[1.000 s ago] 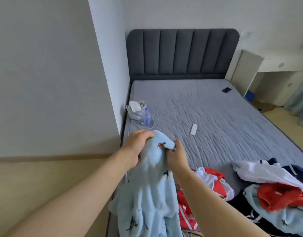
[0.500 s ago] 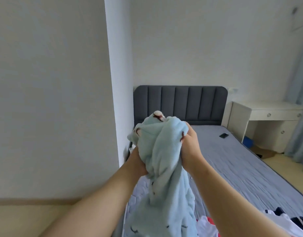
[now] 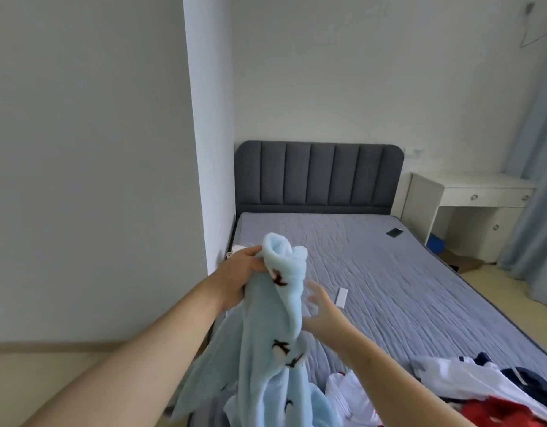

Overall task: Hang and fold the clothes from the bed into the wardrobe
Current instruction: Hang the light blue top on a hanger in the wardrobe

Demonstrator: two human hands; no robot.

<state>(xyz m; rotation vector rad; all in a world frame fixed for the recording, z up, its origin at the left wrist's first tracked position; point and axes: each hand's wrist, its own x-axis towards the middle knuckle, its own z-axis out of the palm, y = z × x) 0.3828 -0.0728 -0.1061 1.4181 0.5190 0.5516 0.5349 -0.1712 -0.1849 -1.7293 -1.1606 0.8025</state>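
I hold up a fluffy light-blue garment (image 3: 266,343) with small dark bird prints over the near left corner of the bed (image 3: 389,272). My left hand (image 3: 241,272) grips its bunched top edge. My right hand (image 3: 320,306) is just right of the cloth, blurred, fingers spread, holding nothing. The garment hangs down between my forearms. More clothes (image 3: 469,392) in white, red and navy lie heaped on the bed at the lower right.
A grey headboard (image 3: 318,177) stands at the far end. A white remote (image 3: 341,298) and a dark phone (image 3: 394,232) lie on the mattress. A white desk (image 3: 472,192) and a blue curtain (image 3: 537,180) are at the right. A wall corner (image 3: 201,149) is close on the left.
My right hand has let go of the garment's top and dropped lower to the right, fingers spread. The garment has come down from chest height; my left hand still grips it.
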